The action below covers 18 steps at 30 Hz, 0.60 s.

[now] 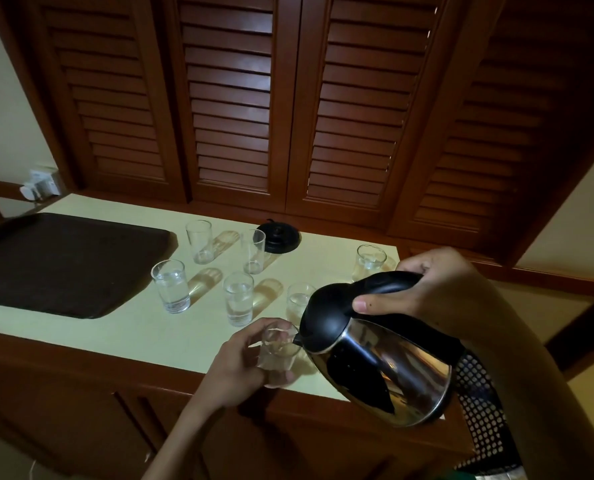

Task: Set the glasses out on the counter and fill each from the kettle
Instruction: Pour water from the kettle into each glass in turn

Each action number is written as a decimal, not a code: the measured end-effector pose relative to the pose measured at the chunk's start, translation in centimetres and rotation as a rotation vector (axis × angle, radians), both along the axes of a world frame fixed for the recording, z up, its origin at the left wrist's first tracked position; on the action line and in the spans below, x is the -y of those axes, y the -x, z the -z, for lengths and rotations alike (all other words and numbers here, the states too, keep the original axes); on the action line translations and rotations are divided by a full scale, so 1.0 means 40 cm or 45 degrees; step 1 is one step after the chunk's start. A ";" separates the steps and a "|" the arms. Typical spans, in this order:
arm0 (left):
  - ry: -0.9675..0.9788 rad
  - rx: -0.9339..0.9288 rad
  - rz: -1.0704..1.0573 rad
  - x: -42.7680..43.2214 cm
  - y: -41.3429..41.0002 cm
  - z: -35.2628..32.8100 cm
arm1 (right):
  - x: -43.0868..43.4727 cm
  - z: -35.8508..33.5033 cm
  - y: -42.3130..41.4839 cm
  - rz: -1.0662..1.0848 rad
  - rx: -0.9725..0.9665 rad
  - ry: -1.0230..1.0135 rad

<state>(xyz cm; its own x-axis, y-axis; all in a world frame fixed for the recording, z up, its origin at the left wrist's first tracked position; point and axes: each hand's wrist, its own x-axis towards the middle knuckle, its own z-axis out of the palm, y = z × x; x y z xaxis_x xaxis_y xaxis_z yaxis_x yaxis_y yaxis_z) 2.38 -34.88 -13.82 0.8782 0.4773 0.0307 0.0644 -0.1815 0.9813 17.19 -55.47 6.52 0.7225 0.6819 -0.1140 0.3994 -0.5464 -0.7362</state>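
My right hand (pixel 423 289) grips the black handle of a steel kettle (pixel 382 362), tilted with its spout over a short glass (pixel 278 351). My left hand (pixel 234 368) holds that glass at the counter's front edge. Three tall glasses with water stand behind: one at the left (pixel 170 285), one in the middle (pixel 238 299), and one (pixel 297 299) partly hidden by the kettle. Two tall glasses look empty further back, one to the left (pixel 199 241) and one to the right (pixel 254 251). A short glass with water (pixel 370 261) stands at the far right.
A dark tray (pixel 63 265) lies on the left of the pale counter (pixel 132 327). The black kettle base (pixel 280 237) sits at the back against the louvred wooden doors (pixel 288 98). A wall socket with plugs (pixel 40 185) is at far left. A perforated dark chair back (pixel 482 420) is at lower right.
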 end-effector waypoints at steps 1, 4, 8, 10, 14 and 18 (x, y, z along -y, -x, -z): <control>0.006 -0.005 -0.002 0.001 -0.001 0.001 | 0.000 -0.001 0.000 0.002 0.000 0.000; 0.029 -0.001 -0.001 0.001 -0.002 0.000 | 0.001 -0.002 0.000 0.008 -0.003 0.001; 0.010 -0.010 0.006 0.001 -0.001 -0.002 | -0.001 -0.008 0.000 0.017 0.002 0.019; 0.025 -0.022 -0.004 0.001 -0.003 0.000 | -0.003 -0.012 0.000 0.023 0.008 0.034; 0.006 -0.029 -0.003 0.001 -0.008 -0.002 | -0.010 -0.016 -0.005 0.017 0.003 0.057; 0.026 -0.024 -0.004 0.005 -0.009 -0.005 | -0.011 -0.020 -0.012 0.006 0.006 0.067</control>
